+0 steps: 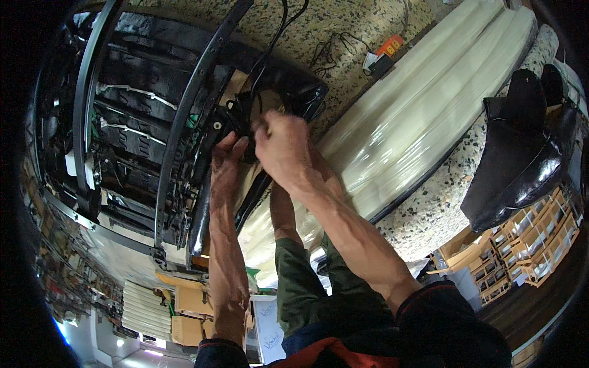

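Note:
My left hand (226,164) is at the edge of a black upholstered piece of furniture lying with its underside showing. Its fingertips are closed at a dark part beside a bundle of black cables (236,110); what they pinch is hidden. Just right of it, my right hand (283,142) is curled closed and blurred by motion, and I cannot make out what is in it. More black cable (265,58) runs up and away from the bundle. Metal rails (184,116) and springs cross the furniture's underside to the left of my hands.
Long pale bundles in clear wrap (423,116) lie to the right. An orange power strip (390,45) with a plugged-in black adapter sits on the speckled floor (343,24). Black glossy upholstered pieces (515,153) and wooden crates (521,245) stand at far right. Cardboard boxes (191,300) are at lower left.

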Tool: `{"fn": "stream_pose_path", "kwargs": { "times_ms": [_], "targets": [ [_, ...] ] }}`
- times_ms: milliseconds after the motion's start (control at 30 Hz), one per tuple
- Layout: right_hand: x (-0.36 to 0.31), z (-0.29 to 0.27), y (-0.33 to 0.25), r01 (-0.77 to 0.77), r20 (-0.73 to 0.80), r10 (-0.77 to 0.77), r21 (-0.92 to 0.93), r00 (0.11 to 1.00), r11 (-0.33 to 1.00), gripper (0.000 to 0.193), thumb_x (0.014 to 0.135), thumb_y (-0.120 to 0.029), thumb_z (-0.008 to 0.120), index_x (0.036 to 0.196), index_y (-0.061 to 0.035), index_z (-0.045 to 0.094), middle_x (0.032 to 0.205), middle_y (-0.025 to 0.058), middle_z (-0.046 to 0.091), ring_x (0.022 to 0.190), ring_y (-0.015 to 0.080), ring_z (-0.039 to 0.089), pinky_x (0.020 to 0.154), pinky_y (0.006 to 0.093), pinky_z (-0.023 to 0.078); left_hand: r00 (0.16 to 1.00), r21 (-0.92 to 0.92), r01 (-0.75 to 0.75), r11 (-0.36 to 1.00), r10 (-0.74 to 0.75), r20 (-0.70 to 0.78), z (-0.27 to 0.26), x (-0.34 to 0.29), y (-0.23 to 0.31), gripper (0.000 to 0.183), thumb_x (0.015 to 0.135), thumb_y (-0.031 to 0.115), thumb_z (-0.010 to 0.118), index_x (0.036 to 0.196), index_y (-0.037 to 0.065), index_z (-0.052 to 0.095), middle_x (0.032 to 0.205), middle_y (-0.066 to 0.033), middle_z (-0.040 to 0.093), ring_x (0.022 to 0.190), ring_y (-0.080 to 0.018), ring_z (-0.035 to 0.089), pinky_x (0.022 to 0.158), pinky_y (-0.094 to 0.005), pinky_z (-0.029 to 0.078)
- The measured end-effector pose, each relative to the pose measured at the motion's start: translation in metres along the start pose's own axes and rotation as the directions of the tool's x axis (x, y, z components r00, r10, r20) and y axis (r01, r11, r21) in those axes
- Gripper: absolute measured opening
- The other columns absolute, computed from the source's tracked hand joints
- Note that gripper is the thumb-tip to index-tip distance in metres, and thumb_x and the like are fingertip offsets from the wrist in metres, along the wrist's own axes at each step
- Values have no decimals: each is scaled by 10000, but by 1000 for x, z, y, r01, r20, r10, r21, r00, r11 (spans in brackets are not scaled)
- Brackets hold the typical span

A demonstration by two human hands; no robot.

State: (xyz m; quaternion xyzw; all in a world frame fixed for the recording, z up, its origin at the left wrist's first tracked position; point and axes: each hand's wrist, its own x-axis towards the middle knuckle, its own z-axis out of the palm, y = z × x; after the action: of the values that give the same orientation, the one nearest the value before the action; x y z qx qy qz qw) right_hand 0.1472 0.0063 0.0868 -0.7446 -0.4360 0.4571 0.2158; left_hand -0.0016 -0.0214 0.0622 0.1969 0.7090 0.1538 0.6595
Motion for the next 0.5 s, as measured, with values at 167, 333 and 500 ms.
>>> {"fn": "stream_pose_path", "kwargs": {
  "times_ms": [167, 333, 500],
  "targets": [
    [56, -42, -12, 96, -447, -23, 141, 894, 985, 279, 851, -159, 811, 1012, 24, 675, 851, 176, 714, 743, 308, 713, 663, 438, 548, 996, 103, -82, 991, 84, -14, -6, 2, -3, 311, 974, 170, 670, 1245, 22, 708, 1153, -42, 737, 1064, -144, 639, 1020, -314, 456],
    [111, -52, -18, 268, -510, -272, -81, 816, 960, 498, 888, -104, 769, 1317, 41, 561, 969, 227, 709, 636, 337, 642, 610, 431, 524, 1000, 31, -4, 1000, 4, -19, 10, -16, 26, 306, 974, 173, 679, 1232, 12, 709, 1154, -54, 740, 1080, -160, 651, 1016, -346, 482],
    [134, -39, -10, 449, -546, -435, -117, 716, 886, 172, 846, -80, 735, 947, 42, 667, 767, 205, 670, 730, 379, 696, 641, 493, 520, 999, -24, -27, 999, 26, -31, 8, -11, 15, 309, 977, 185, 687, 1227, 6, 710, 1163, -82, 737, 1093, -187, 661, 1003, -374, 501]
  ]
}}
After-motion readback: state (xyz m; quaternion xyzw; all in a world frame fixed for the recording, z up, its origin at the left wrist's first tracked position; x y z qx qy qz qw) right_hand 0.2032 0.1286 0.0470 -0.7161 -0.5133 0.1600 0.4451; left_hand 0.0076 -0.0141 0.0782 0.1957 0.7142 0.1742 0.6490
